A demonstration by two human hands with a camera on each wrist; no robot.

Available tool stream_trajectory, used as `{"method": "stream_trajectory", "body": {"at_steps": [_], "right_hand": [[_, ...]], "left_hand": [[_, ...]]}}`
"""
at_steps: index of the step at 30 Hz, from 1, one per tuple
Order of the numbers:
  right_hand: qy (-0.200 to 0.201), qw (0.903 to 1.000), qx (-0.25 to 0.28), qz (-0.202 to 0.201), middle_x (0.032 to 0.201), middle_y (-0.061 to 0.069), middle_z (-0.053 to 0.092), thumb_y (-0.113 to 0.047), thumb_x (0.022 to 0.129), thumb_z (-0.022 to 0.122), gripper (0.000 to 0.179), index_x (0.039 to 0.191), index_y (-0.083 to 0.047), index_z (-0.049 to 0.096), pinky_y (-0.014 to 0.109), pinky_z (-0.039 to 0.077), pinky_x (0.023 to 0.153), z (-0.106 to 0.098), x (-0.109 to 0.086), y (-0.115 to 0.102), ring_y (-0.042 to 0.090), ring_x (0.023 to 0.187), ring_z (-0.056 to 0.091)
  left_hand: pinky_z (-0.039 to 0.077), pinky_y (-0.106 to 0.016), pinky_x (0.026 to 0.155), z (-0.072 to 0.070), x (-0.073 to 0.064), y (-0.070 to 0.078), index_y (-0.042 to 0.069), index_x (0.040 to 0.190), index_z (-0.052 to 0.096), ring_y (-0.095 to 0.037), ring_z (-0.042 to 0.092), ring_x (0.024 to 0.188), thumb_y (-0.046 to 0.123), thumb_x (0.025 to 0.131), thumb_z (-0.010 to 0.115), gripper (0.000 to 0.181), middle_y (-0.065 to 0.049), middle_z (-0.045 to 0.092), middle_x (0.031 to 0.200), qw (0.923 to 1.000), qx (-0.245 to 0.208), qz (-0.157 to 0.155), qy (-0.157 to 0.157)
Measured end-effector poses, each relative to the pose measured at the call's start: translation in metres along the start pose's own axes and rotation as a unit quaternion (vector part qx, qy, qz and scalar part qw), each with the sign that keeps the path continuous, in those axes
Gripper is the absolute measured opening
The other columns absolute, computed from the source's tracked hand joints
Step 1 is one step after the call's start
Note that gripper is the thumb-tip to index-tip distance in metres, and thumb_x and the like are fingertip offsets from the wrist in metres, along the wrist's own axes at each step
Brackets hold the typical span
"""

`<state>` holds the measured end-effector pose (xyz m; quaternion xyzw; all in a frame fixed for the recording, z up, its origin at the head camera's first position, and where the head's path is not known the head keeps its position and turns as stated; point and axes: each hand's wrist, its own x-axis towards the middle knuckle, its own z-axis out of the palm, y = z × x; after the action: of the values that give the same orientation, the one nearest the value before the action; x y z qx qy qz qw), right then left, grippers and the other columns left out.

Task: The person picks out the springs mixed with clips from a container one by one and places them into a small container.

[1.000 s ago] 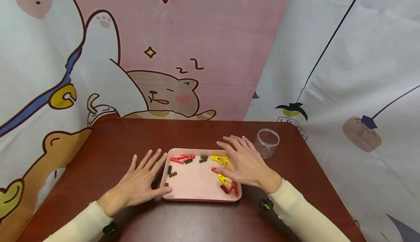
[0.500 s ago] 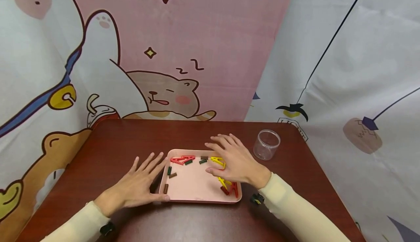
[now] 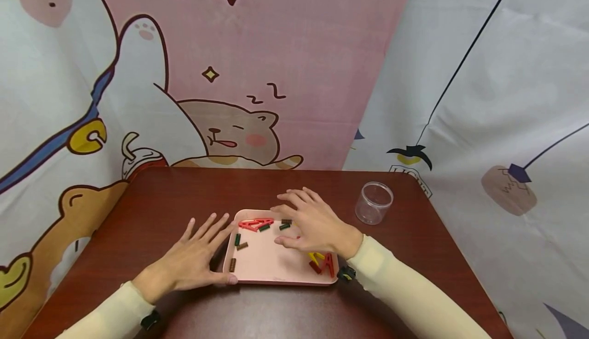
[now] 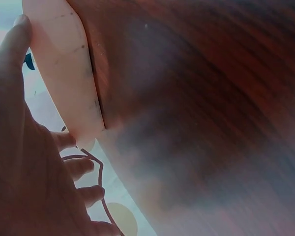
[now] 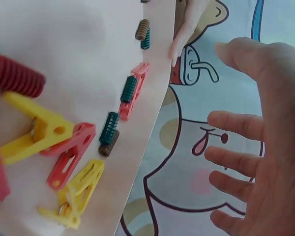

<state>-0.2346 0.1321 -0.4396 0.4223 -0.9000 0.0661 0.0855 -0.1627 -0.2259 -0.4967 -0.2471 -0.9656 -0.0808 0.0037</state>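
Note:
A pink tray (image 3: 276,281) lies on the table, with red and yellow plastic clips and small coil springs along its sides. My left hand (image 3: 193,257), fingers spread, is at the tray's left side, thumb at the near-left corner. Over the tray's right half is my right hand (image 3: 317,224), palm down and holding nothing, hiding some clips in the head view. In the right wrist view appear a yellow clip (image 5: 44,118), a red clip (image 5: 81,140), a dark red spring (image 5: 19,76) and a green spring (image 5: 129,89). Brown springs (image 3: 232,265) lie at the tray's left.
A clear jar (image 3: 374,203) without a lid stands on the dark wooden table (image 3: 193,185), right of the tray and toward the back. Behind the table hangs a cartoon-printed cloth (image 3: 313,73).
My right hand has moved left over the tray, away from the jar, and now covers the far yellow clip. My left thumb has shifted slightly toward me, uncovering a brown spring.

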Motion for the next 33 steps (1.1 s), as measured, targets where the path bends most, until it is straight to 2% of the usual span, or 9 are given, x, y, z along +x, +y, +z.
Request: {"method": "stream_trajectory", "body": {"at_steps": [3, 10, 18, 25, 33], "right_hand": [[-0.005, 1.0000, -0.002, -0.008, 0.172, 0.006, 0.062, -0.072, 0.103, 0.075, 0.065, 0.155, -0.032, 0.073, 0.069, 0.036, 0.141, 0.002, 0.008, -0.004, 0.033, 0.165, 0.053], [-0.015, 0.9992, -0.007, -0.036, 0.169, 0.001, 0.063, -0.071, 0.103, 0.076, 0.063, 0.154, -0.034, 0.075, 0.067, 0.040, 0.139, 0.007, 0.028, -0.014, 0.031, 0.163, 0.055], [-0.051, 0.9963, -0.015, -0.068, 0.170, -0.001, 0.064, -0.072, 0.102, 0.077, 0.061, 0.151, -0.036, 0.078, 0.060, 0.041, 0.139, 0.017, 0.046, -0.024, 0.027, 0.164, 0.054], [-0.077, 0.9918, 0.003, -0.102, 0.170, -0.004, 0.065, -0.071, 0.098, 0.084, 0.058, 0.147, -0.040, 0.081, 0.056, 0.042, 0.138, 0.027, 0.059, -0.031, 0.024, 0.163, 0.054], [-0.108, 0.9861, 0.034, -0.121, 0.174, -0.001, 0.060, -0.069, 0.094, 0.090, 0.051, 0.134, -0.038, 0.086, 0.063, 0.038, 0.141, 0.039, 0.070, -0.039, 0.022, 0.168, 0.049]], "left_hand": [[0.025, -0.088, 0.135, 0.000, 0.000, 0.002, 0.023, 0.185, 0.035, -0.050, 0.034, 0.178, 0.103, 0.085, 0.069, 0.133, -0.012, 0.033, 0.193, 1.0000, 0.004, 0.001, 0.003], [0.023, -0.091, 0.134, 0.004, -0.001, 0.008, 0.018, 0.183, 0.039, -0.051, 0.034, 0.177, 0.102, 0.087, 0.067, 0.130, -0.014, 0.037, 0.191, 0.9989, -0.009, 0.019, 0.042], [0.025, -0.089, 0.135, 0.000, 0.002, 0.014, 0.017, 0.185, 0.034, -0.050, 0.032, 0.179, 0.102, 0.088, 0.066, 0.133, -0.013, 0.031, 0.194, 0.9999, 0.007, -0.008, 0.001], [0.023, -0.090, 0.135, 0.003, 0.001, 0.013, 0.019, 0.187, 0.031, -0.050, 0.030, 0.179, 0.104, 0.087, 0.065, 0.135, -0.012, 0.030, 0.195, 0.9999, -0.003, -0.010, -0.002], [0.027, -0.090, 0.133, -0.002, -0.001, 0.013, 0.017, 0.186, 0.033, -0.051, 0.033, 0.177, 0.104, 0.088, 0.062, 0.134, -0.014, 0.032, 0.194, 1.0000, -0.003, -0.005, -0.005]]}}
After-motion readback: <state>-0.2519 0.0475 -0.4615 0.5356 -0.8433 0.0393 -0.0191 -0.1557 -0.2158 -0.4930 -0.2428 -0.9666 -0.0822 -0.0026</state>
